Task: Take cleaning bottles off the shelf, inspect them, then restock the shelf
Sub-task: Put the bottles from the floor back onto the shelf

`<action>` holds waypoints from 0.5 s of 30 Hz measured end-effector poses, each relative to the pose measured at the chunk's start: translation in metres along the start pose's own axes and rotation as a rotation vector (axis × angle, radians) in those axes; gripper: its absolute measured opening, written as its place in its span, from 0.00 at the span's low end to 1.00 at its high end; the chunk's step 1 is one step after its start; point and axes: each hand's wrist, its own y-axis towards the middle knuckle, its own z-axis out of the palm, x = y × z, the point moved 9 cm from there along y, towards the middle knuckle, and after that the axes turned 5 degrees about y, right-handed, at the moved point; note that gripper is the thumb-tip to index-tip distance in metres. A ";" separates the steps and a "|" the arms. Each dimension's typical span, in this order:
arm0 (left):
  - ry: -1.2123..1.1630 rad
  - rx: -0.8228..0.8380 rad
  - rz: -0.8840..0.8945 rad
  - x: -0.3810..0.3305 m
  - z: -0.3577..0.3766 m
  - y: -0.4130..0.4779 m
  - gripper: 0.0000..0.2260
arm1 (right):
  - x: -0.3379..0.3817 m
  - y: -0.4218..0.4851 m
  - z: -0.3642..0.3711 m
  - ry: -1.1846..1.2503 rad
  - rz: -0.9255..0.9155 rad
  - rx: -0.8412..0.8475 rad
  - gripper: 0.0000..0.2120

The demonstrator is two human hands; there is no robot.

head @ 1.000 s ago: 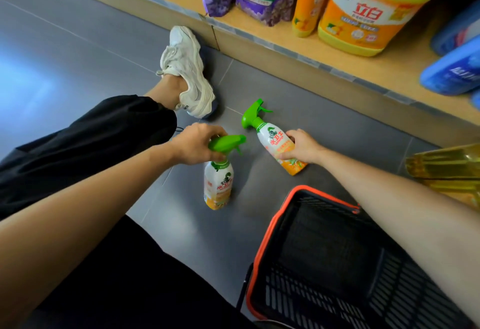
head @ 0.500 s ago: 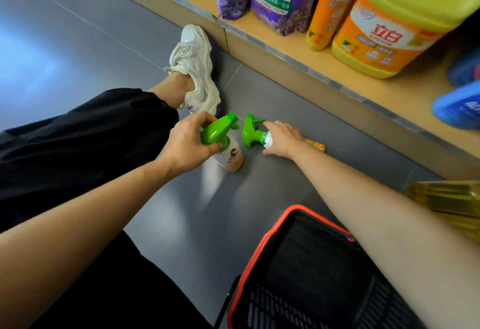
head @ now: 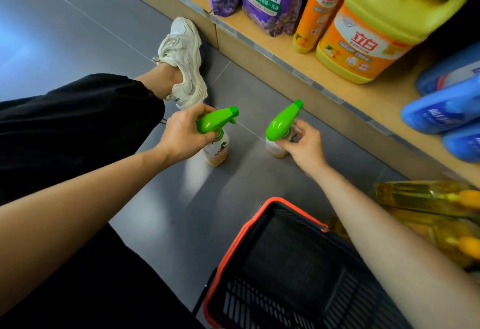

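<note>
Green trigger heads top both bottles we hold on the grey floor [head: 233, 199]. Our left hand [head: 181, 135] is curled round the neck of the left spray bottle [head: 217, 148], fingers wrapped under its head. Our right hand [head: 302, 144] pinches the neck of the right spray bottle [head: 281, 121] between thumb and bent fingers. Both bottles stand upright on the tiles, near each other but apart, in front of the wooden shelf [head: 350, 90], where a yellow jug [head: 376, 30] sits. Our white shoe [head: 187, 61] rests against the shelf base, and the orange-rimmed basket [head: 298, 212] stands nearer to us, under our right forearm.

Half a second ago the right bottle lay on its side under our right hand and the left one leaned over — now both are set on their bases, and the gap between them has widened.
</note>
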 end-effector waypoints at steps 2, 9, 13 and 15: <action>0.015 0.008 0.028 -0.005 0.000 0.001 0.20 | -0.007 -0.010 -0.012 0.089 0.069 -0.025 0.27; 0.015 0.059 0.133 -0.020 0.000 -0.003 0.20 | -0.007 -0.032 -0.037 0.012 0.227 0.089 0.14; 0.002 0.105 0.168 -0.026 0.005 -0.007 0.19 | 0.031 -0.029 -0.089 -0.748 0.121 -0.064 0.16; 0.010 0.116 0.178 -0.030 0.009 -0.007 0.20 | 0.070 -0.029 -0.098 -0.832 -0.158 -0.175 0.17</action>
